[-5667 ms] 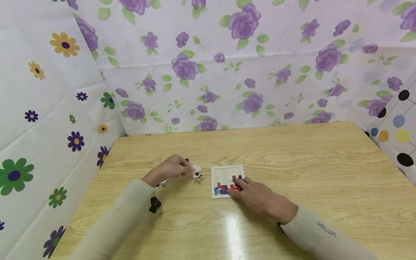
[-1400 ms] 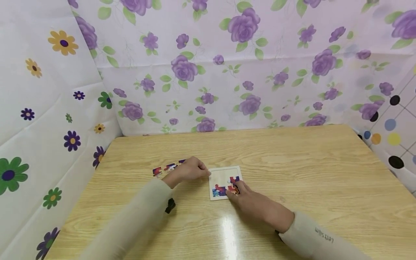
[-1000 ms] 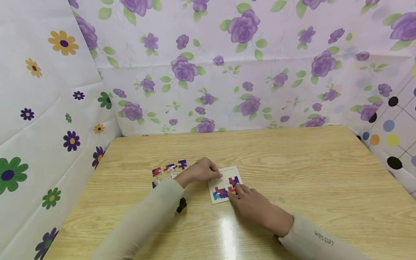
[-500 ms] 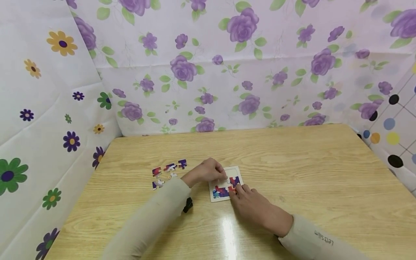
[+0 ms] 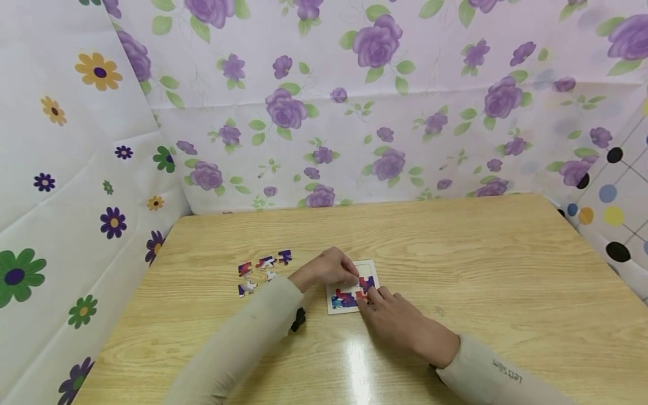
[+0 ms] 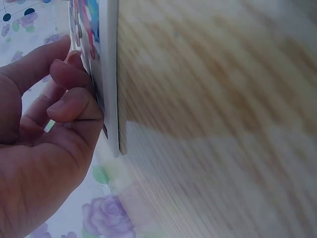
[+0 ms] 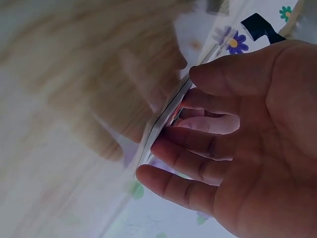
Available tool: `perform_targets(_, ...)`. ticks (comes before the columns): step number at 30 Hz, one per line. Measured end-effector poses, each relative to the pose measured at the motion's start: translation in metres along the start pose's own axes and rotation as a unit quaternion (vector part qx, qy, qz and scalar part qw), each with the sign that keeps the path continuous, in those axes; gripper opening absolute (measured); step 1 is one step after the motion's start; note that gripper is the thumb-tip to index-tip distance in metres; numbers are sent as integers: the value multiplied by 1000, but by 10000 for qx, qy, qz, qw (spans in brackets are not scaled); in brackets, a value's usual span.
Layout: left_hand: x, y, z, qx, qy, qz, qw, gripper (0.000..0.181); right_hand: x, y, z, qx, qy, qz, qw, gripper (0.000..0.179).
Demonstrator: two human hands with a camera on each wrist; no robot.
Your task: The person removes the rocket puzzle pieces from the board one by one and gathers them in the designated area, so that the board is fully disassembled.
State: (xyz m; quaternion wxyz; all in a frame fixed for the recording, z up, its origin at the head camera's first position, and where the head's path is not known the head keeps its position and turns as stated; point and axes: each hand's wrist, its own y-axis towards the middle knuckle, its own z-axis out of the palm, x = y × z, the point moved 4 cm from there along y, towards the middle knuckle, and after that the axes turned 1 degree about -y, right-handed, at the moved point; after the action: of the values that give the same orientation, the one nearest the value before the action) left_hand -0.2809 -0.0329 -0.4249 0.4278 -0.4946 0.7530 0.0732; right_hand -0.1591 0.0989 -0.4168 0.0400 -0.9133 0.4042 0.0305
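a: what's different?
b: the left hand (image 5: 334, 267) comes in from the nine o'clock rim of the tray (image 5: 365, 270), and its fingertips are now over the middle, close by the set pieces (image 5: 344, 300).
a: holding a piece?
b: cannot tell. the fingers curl together at the tips, but they hide whatever is beneath.
a: and the right hand (image 5: 397, 318)?
b: much as before: fingers stretched out, tips touching the tray at four o'clock, which probably keeps it steady.
a: where's the tray?
b: flat on the desk (image 5: 455, 253), between the hands. the set pieces run along six o'clock and up to three; a bare part shows at twelve.
a: anything outside?
b: five loose pieces (image 5: 265, 262), from nine to ten o'clock of the tray, unmoved this last second.
a: so what does it mean?
b: i'd say fetching gives way to fitting, with plenty left.
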Motion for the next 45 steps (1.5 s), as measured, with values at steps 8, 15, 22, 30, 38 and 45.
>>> perform_targets(8, -3, 1, 1, 3, 52, -14, 10000, 8, 0, -1, -2, 65, 74, -17, 10000, 38)
perform_targets(15, -4, 2, 1, -13, -56, -38, 10000, 11, 0, -1, -2, 162, 46, -22, 9999, 39)
perform_targets(22, -5, 2, 2, -194, -20, -160, 9997, 12, 2, -1, -4, 188, 51, -72, 9998, 41)
perform_targets(30, -7, 3, 4, -290, 50, -274, 9992, 14, 1, -1, -3, 353, 99, -5, 9993, 42)
perform_targets(38, -10, 4, 4, -217, 159, -473, 9985, 15, 0, -1, -3, 368, 123, -23, 9992, 42)
perform_targets(45, -11, 1, 4, -117, 54, -397, 9991, 15, 0, -2, -4, 208, 12, -105, 9997, 40)
